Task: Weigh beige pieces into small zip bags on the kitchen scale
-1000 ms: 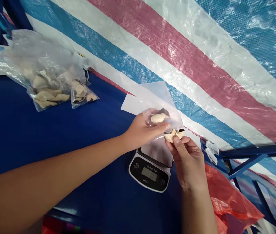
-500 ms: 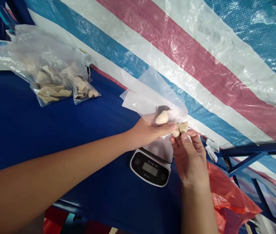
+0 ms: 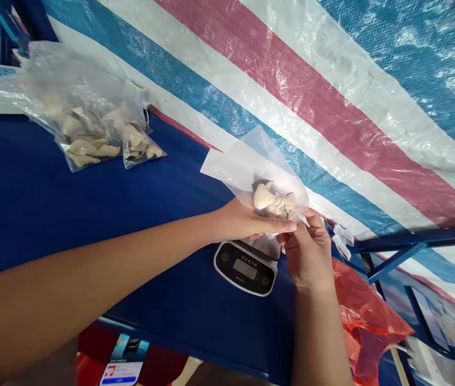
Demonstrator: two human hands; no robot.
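My left hand (image 3: 247, 220) is closed on a clear plastic bag (image 3: 259, 155), thumb lying along its lower edge. Inside the bag sit several pale, cream-coloured chunks (image 3: 265, 198) and a dark flake; their exact kind is unclear. My right hand (image 3: 311, 252) pinches the bag's right corner, its fingertips against my left thumb. Whether a chunk is also between those fingers is hidden. Just below both hands stands a black-and-white electronic kitchen scale (image 3: 245, 269), its platform mostly covered and its display digits too faint to read.
Filled clear bags (image 3: 86, 134) of similar pieces lie at the left on the blue table (image 3: 163, 187). A striped tarp (image 3: 267, 64) hangs behind. On the right are a red plastic bag (image 3: 364, 316) and a blue metal frame (image 3: 396, 262). A phone (image 3: 125, 359) shows below the table edge.
The pale piece that my right fingers held at the bag's edge is no longer visible there, and more pieces show inside the bag. My right hand now grips the bag's corner.
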